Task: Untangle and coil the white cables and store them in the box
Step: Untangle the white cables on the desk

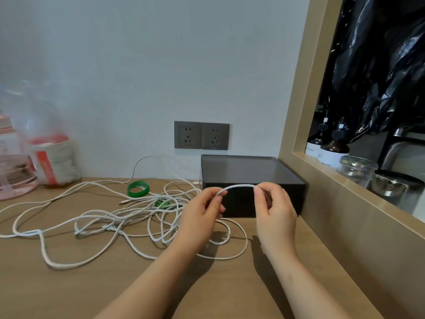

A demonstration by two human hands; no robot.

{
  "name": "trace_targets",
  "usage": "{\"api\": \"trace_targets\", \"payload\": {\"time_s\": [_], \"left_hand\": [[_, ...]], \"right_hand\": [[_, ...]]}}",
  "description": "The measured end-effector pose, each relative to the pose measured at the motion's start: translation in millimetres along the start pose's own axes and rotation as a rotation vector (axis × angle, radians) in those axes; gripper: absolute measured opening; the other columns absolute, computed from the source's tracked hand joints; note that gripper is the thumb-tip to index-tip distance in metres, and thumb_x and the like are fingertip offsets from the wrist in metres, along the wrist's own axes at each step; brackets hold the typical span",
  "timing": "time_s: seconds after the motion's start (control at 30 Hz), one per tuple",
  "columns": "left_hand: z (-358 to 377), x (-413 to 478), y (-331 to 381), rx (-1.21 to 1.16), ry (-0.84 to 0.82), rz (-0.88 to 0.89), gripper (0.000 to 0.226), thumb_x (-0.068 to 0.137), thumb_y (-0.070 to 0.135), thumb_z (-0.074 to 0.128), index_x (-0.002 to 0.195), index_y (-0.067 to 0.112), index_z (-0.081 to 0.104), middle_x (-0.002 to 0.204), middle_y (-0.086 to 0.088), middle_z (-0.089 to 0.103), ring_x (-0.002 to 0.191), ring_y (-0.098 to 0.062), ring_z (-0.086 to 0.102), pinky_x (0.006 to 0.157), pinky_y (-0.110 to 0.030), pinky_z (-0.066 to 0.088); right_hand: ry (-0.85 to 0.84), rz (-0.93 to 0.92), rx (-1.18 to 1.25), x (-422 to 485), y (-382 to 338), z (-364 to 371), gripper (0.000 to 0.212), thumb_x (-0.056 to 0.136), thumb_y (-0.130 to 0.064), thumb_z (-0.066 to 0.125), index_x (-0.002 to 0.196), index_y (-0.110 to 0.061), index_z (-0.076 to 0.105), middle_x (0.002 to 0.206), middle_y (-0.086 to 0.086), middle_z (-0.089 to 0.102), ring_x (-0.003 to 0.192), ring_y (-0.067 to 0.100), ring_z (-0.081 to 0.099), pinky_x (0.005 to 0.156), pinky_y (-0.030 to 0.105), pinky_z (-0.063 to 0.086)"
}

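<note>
Pinching a short arc of white cable [236, 186] between them, the left hand [202, 215] and right hand [273, 210] are hovering just above the desk [92, 293], in front of the box. The left fingers [219, 197] are closing thumb to forefinger on one end of the arc, the right fingers [258, 192] are curling round the other end, and the strand is bowing upward between the two grips. Below and left of the hands, the rest of the white cables [115, 217] are lying on the desk in a loose tangle of overlapping loops, one loop trailing toward the left edge. Two green rings are sitting among the far strands, the larger [138, 188] behind the smaller [162, 203]. Just beyond the hands the dark box [250, 173] is resting in the desk's corner, against the wall and a wooden frame. Behind it, two grey wall sockets [201, 135] are showing marks too small to read. Far left, a pale cup [56, 162] with a red band is carrying blurred writing, beside a pink bottle [13, 173]. In the recess at right, brown pump bottles [333, 149] are standing with white labels, one partly reading "LIQUID SOAP", near glass jars [356, 169] and black plastic sheeting [379, 65].
</note>
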State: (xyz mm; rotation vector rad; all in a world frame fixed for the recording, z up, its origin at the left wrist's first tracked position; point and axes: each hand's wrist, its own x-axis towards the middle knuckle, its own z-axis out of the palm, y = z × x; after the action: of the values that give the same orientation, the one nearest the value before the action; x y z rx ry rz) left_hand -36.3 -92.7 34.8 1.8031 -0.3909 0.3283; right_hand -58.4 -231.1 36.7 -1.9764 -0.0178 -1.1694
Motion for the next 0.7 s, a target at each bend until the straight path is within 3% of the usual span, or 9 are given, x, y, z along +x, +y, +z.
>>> {"api": "trace_targets", "payload": {"time_s": [0.1,0.17,0.3,0.37,0.43,0.5,0.57,0.63,0.7], "left_hand": [[-12,0,-7,-0.063,0.011,-0.016,0.02,0.097,0.017,0.049,0.103,0.031,0.062,0.078,0.009,0.062,0.066,0.008,0.057,0.059,-0.01,0.045],[-15,2,-11,-0.068,0.006,-0.025,0.021,0.096,0.017,0.05,0.102,0.035,0.059,0.081,0.008,0.062,0.064,0.007,0.056,0.058,-0.011,0.043],[-15,7,-13,-0.048,0.059,-0.042,0.025,0.097,0.018,0.049,0.098,0.043,0.054,0.086,0.007,0.062,0.069,-0.001,0.056,0.062,-0.015,0.043],[-18,10,-15,-0.054,0.099,-0.028,0.022,0.097,0.017,0.049,0.096,0.038,0.056,0.085,0.009,0.063,0.074,-0.002,0.057,0.065,-0.016,0.044],[-26,15,-16,-0.1,0.182,-0.02,0.021,0.096,0.013,0.05,0.093,0.032,0.059,0.083,0.007,0.063,0.074,-0.006,0.058,0.065,-0.02,0.045],[-34,20,-17,-0.176,0.262,-0.049,0.024,0.096,0.01,0.049,0.089,0.03,0.059,0.079,0.002,0.062,0.062,-0.01,0.053,0.057,-0.023,0.043],[-39,21,-14,-0.208,0.277,-0.082,0.024,0.096,0.01,0.049,0.087,0.029,0.06,0.078,-0.001,0.061,0.057,-0.01,0.049,0.053,-0.023,0.04],[-40,18,-11,-0.081,0.191,-0.082,0.021,0.096,0.012,0.05,0.087,0.029,0.058,0.082,0.001,0.062,0.063,-0.011,0.053,0.058,-0.024,0.044],[-37,12,-10,0.286,0.132,0.013,0.014,0.095,0.016,0.052,0.091,0.027,0.059,0.094,0.008,0.06,0.078,-0.012,0.058,0.067,-0.024,0.045]], "right_hand": [[-0.101,-0.051,-0.191,-5,15,9,0.013,0.092,-0.026,0.053,0.095,-0.018,0.064,0.075,-0.015,0.052,0.072,0.008,0.052,0.078,0.03,0.043],[-0.127,-0.013,-0.207,-9,17,17,0.014,0.093,-0.028,0.052,0.095,-0.02,0.063,0.074,-0.016,0.053,0.073,0.007,0.052,0.081,0.036,0.046],[-0.077,0.2,0.014,6,-1,29,0.008,0.093,-0.027,0.054,0.098,-0.021,0.059,0.086,-0.007,0.057,0.083,0.009,0.056,0.064,0.013,0.041],[-0.091,0.268,0.082,10,-6,33,0.012,0.091,-0.028,0.058,0.1,-0.022,0.057,0.087,-0.006,0.058,0.081,0.007,0.055,0.062,0.011,0.039],[-0.186,0.206,-0.055,6,-3,33,0.012,0.09,-0.034,0.057,0.098,-0.025,0.058,0.084,-0.011,0.057,0.08,0.006,0.055,0.069,0.017,0.042],[-0.309,0.083,-0.347,6,4,28,0.013,0.092,-0.039,0.051,0.094,-0.029,0.06,0.08,-0.014,0.057,0.083,0.005,0.051,0.082,0.026,0.034],[-0.377,0.069,-0.403,10,8,20,0.016,0.094,-0.038,0.048,0.094,-0.03,0.061,0.08,-0.015,0.058,0.085,0.005,0.05,0.084,0.027,0.034],[-0.422,0.168,-0.182,13,8,14,0.013,0.094,-0.033,0.049,0.093,-0.029,0.061,0.077,-0.013,0.06,0.078,0.004,0.056,0.072,0.018,0.042],[-0.372,0.28,0.005,13,8,12,0.009,0.093,-0.027,0.053,0.095,-0.027,0.062,0.074,-0.009,0.061,0.072,0.004,0.058,0.063,0.014,0.042]]}}
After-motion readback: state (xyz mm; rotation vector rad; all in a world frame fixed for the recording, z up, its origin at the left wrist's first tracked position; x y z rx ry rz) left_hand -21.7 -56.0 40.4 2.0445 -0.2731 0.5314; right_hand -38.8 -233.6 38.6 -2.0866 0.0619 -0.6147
